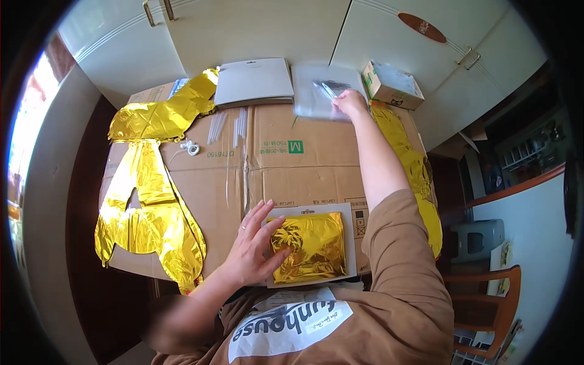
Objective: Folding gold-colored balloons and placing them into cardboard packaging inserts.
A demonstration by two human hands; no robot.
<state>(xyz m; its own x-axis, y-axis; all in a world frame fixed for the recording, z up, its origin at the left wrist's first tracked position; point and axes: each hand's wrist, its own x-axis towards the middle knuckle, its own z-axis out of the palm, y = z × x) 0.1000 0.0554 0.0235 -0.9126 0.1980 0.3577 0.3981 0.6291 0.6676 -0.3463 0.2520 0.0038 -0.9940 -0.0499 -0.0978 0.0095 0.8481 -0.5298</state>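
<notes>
**Head view: one hand flat on a gold foil pack, the other reaching to a clear bag**

Head camera shows your left hand [252, 246] lying flat, fingers spread, on the left edge of a foil pack [309, 246], a folded gold sheet on a white backing card. The hand presses rather than grips; nothing is closed in it. The pack sits at the near edge of a flattened cardboard box [286, 164] that covers the work surface, just in front of your chest.

Your right hand [350, 102] is stretched to the far side, fingers bent down onto a clear plastic bag [316, 94] with something dark inside. You cannot tell whether the fingers pinch the bag or only rest on it, as that part is blurred.

Just right of the bag stands a small open carton [392, 85]. Left of it lies a stack of grey cards [254, 82]. Thin clear straws [228, 125] lie on the cardboard near that stack, with a small white clip [192, 147] to their left.

On the left side, large gold foil balloons [152, 201] lie flat and uninflated, spreading from far to near. Another gold foil strip [417, 170] runs along the right edge beside your right forearm. White cupboard doors [255, 24] stand beyond, and a wooden chair [493, 304] is at the near right.
</notes>
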